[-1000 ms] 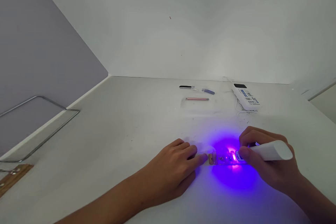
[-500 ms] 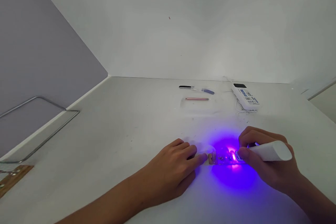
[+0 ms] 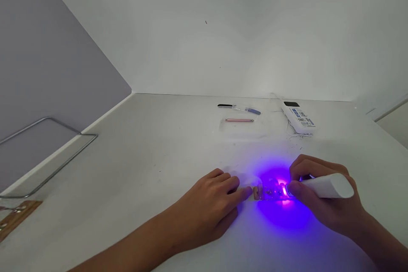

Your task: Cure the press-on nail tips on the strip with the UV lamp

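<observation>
Right grip [image 3: 338, 214]: clasping white lamp [image 3: 331, 186] | clear strip [image 3: 269, 194]: leftward of it (violet-lit) | left grip [image 3: 218, 204]: can't tell

Indoor work spot, room type unclear: white tabletop [image 3: 143, 153], plain wall [image 3: 204, 46], pink pen-like tool [image 3: 239, 120], handheld violet-glowing lamp [image 3: 330, 185].

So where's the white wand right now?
At lower right in the head view, the white wand is in the right hand, just right of the violet-lit clear strip.

Right fingers [image 3: 298, 190] hold a white lamp [image 3: 330, 185] shining violet on a strip [image 3: 269, 193].
</observation>
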Available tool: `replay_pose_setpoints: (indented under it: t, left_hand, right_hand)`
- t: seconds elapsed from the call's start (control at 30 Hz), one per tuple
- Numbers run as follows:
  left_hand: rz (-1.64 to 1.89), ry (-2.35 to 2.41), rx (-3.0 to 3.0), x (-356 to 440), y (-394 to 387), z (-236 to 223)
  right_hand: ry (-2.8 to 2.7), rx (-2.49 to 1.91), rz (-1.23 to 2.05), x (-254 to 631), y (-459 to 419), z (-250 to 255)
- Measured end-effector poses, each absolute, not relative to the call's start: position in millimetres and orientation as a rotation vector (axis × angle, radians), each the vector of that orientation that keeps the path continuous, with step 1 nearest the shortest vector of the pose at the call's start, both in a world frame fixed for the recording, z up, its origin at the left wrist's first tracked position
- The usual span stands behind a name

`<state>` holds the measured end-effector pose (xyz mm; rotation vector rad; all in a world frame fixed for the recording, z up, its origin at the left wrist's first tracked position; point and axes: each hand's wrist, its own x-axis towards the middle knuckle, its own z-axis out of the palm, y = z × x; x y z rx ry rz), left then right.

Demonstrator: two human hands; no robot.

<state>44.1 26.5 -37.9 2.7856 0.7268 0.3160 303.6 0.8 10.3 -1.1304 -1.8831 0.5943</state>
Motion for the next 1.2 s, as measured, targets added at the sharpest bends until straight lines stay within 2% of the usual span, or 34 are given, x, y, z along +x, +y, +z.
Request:
replay_pose_setpoints:
  t: [1.2]
  left_hand:
    - [0.295, 0.728, 2.788, 43.9, 26.1, -36.7]
  right_hand:
    - [-1.929, -1.084, 0.568, 302.9, 4.9, 15.3]
